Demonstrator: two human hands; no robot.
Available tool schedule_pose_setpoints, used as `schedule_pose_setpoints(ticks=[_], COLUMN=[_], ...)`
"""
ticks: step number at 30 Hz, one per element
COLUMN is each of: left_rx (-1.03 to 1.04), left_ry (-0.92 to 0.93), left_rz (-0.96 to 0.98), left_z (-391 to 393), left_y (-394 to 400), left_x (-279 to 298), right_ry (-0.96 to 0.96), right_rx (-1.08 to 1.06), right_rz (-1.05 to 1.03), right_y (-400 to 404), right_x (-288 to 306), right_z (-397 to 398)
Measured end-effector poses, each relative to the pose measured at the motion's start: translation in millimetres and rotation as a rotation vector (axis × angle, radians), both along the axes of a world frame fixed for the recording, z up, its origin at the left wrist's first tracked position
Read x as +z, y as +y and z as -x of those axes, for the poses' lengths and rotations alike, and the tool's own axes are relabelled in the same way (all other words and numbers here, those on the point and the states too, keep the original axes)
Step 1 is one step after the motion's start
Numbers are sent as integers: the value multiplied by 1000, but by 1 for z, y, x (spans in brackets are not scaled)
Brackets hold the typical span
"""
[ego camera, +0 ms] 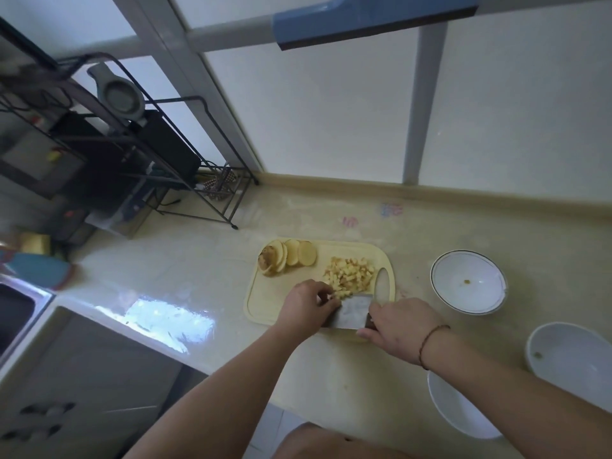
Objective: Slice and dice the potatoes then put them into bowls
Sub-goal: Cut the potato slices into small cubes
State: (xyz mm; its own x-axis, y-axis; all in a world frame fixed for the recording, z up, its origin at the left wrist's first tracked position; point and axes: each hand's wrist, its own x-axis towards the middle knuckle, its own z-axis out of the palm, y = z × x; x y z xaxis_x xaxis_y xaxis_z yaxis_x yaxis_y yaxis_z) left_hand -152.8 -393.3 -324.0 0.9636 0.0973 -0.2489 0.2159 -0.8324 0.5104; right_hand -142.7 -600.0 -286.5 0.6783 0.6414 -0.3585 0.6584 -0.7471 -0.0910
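A pale yellow cutting board (265,303) lies on the counter. At its far left corner rests a fanned row of round potato slices (288,256). A heap of diced potato (349,274) sits near the board's handle hole. My right hand (400,329) grips the handle of a broad cleaver (352,311), whose blade lies at the near side of the dice. My left hand (306,308) is curled against the blade's left side, fingers touching the dice; what it holds is hidden.
Three white bowls stand to the right: one (468,281) beside the board, one (569,356) at the right edge, one (457,409) near the counter's front under my right forearm. A black wire rack (139,144) stands at the back left, a sink (16,309) at far left.
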Motion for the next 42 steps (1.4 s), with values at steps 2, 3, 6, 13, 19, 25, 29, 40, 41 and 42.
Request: schedule_pose_setpoints(ticks=[2,3,6,13,19,25,29,40,41,42], left_rx=[16,28,42,44,40,-17,-4,-501,-512,-510], left_ry=[-30,-50,-68,-87,-154,-245,-322,74,74,73], left_rz=[6,17,30,67,57,-1,-87,-595,-602,-598], left_z=[-2,-4,-10,-9,-8,-14,-31,-93,-97,-100], left_y=[0,0,-5,-11,-7,-1,31,66,66,66], left_x=[0,1,5,8,-1,-7,-1,12,9,7], right_ry=[0,-12,-48,-24,0,-3,18,77,82,89], right_rx=[2,4,24,10,3,-4,-70,-227,-236,-247], right_rz=[9,8,11,12,-2,38,2,10,9,7], right_y=[1,1,1,4,7,12,9,6,6,7], right_x=[0,1,6,12,16,19,15,8,8,8], right_z=[0,1,3,8,12,13,16,37,38,40])
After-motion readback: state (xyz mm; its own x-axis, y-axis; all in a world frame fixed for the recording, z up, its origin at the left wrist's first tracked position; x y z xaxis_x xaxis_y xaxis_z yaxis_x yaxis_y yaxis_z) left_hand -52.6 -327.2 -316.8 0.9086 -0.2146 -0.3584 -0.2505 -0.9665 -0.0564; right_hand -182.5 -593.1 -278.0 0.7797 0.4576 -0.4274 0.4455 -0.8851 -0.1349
